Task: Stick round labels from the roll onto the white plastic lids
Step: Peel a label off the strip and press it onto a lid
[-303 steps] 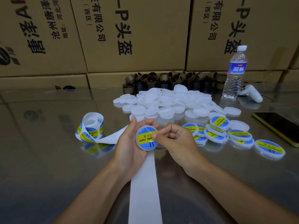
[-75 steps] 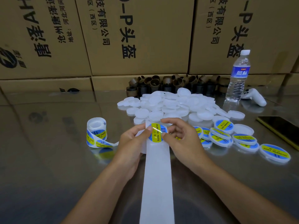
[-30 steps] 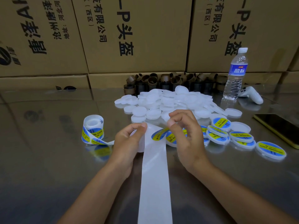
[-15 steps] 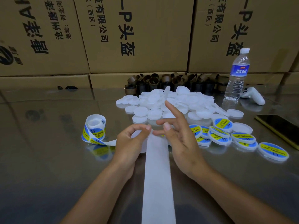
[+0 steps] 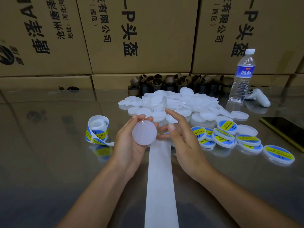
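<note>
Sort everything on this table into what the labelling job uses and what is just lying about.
For the job:
blank lid, held in the left hand
right hand, beside it
label roll
backing strip
pile of blank lids
labelled lids

Lying about:
water bottle
white controller
phone
brown cardboard rings
cardboard boxes behind

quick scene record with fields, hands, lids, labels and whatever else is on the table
left hand: grips blank lid
right hand: open, beside that lid
label roll: left of both hands
backing strip: runs between forearms toward camera
unlabelled lids: heap behind hands
labelled lids: cluster right of hands
other: water bottle, phone far right
</note>
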A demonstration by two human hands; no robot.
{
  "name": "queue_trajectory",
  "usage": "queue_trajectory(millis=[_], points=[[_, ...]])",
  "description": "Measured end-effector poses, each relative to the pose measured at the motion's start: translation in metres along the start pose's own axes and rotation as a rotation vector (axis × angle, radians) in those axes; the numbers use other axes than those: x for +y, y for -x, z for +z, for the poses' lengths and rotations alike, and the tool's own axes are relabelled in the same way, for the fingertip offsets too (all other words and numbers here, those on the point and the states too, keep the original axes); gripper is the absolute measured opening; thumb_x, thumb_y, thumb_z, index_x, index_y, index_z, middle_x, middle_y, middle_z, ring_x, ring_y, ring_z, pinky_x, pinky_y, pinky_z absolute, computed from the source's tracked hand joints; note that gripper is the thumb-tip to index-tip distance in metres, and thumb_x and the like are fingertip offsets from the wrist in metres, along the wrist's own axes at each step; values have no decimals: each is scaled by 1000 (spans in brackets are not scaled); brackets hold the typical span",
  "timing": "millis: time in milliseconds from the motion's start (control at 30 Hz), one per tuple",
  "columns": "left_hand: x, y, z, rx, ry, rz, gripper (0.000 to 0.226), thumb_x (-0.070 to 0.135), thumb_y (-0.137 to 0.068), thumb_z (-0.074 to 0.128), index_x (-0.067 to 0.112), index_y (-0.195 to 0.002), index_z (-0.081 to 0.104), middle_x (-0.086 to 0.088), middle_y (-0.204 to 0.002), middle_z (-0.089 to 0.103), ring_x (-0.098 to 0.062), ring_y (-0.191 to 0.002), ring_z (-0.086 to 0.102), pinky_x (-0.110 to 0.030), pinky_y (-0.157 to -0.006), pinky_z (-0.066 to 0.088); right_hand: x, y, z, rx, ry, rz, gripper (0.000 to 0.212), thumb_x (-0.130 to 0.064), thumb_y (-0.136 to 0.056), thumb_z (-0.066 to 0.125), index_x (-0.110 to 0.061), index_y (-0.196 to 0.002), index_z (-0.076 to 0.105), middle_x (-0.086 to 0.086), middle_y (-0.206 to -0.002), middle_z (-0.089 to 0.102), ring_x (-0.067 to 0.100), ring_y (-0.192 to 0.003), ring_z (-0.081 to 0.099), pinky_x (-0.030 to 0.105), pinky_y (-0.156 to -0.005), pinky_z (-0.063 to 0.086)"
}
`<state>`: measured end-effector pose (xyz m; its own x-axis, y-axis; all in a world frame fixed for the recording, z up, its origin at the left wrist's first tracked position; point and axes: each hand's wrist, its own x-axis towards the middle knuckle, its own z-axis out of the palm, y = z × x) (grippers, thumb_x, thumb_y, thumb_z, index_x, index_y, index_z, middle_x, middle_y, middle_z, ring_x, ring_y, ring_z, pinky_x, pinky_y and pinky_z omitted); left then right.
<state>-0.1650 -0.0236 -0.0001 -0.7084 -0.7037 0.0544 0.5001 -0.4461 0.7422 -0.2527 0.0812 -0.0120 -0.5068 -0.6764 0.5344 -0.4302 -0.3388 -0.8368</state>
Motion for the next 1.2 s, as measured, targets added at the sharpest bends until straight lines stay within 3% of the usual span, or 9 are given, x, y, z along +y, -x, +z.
queue_trajectory(millis=[100, 167, 233, 333, 467, 533, 633, 767, 1200], points=[[-3, 4, 3, -96, 25, -135, 33, 38, -80, 55, 9, -96, 61, -13, -98, 72, -27, -91, 72, -35, -76, 56, 1, -1, 0, 49, -13, -10, 29, -38, -93, 42, -50, -119, 49, -6, -85, 67, 13, -88, 66, 25, -84, 52], [-5, 5, 4, -125, 21, -174, 36, 39, -85, 52, 8, -100, 59, -15, -102, 71, -27, -95, 71, -35, -78, 55, -2, -2, 1, 125, -36, -20, 23, -39, -95, 44, -49, -115, 53, -4, -79, 63, 18, -83, 64, 24, -79, 51], [-5, 4, 3, -112, 11, -185, 38, 41, -85, 52, 8, -100, 61, -14, -102, 71, -27, -92, 71, -35, -78, 54, -6, -4, 0, 233, -29, -30, 22, -37, -93, 44, -46, -108, 57, -16, -75, 60, 9, -76, 61, 18, -75, 50], [-4, 3, 2, -91, 15, -196, 40, 43, -91, 47, 7, -101, 62, -15, -102, 69, -26, -87, 71, -37, -84, 52, -15, -8, -4, 338, -40, -3, 15, -31, -92, 51, -35, -93, 66, -22, -74, 59, 3, -73, 54, 23, -75, 49], [-4, 5, 3, -152, -34, -200, 50, 44, -98, 35, 3, -111, 62, -16, -114, 68, -26, -100, 69, -39, -92, 48, -29, -3, -2, 253, -134, 43, 26, -42, -76, 54, -25, -61, 67, -15, -61, 62, -4, -60, 55, 10, -63, 44], [-4, 4, 3, -98, -32, -189, 46, 43, -97, 38, 4, -105, 62, -16, -109, 69, -25, -93, 70, -37, -89, 50, -35, 2, 1, 156, -225, 45, 27, -38, -74, 55, -26, -53, 68, -15, -56, 63, -5, -56, 57, 5, -57, 42], [-4, 3, 3, -110, -10, -181, 43, 43, -97, 38, 6, -103, 60, -15, -102, 68, -23, -84, 70, -35, -79, 53, -36, 4, 3, 53, -307, 76, 21, -25, -79, 59, -22, -61, 70, -17, -56, 63, -7, -57, 58, 3, -55, 41], [-5, 4, 2, -128, 37, -178, 42, 41, -99, 38, 6, -98, 62, -12, -86, 71, -21, -76, 71, -30, -65, 59, -29, 3, 1, 72, -317, 161, 11, -5, -83, 64, -10, -74, 64, -17, -58, 63, -6, -56, 58, 4, -54, 41], [-11, -1, 3, -112, -45, -141, 41, 40, -97, 39, 6, -98, 63, -10, -89, 71, -19, -81, 69, -29, -75, 57, -16, 2, 2, 144, -199, 290, 16, -3, -73, 76, -15, -69, 66, 2, -65, 63, 7, -64, 59, 13, -60, 49]])
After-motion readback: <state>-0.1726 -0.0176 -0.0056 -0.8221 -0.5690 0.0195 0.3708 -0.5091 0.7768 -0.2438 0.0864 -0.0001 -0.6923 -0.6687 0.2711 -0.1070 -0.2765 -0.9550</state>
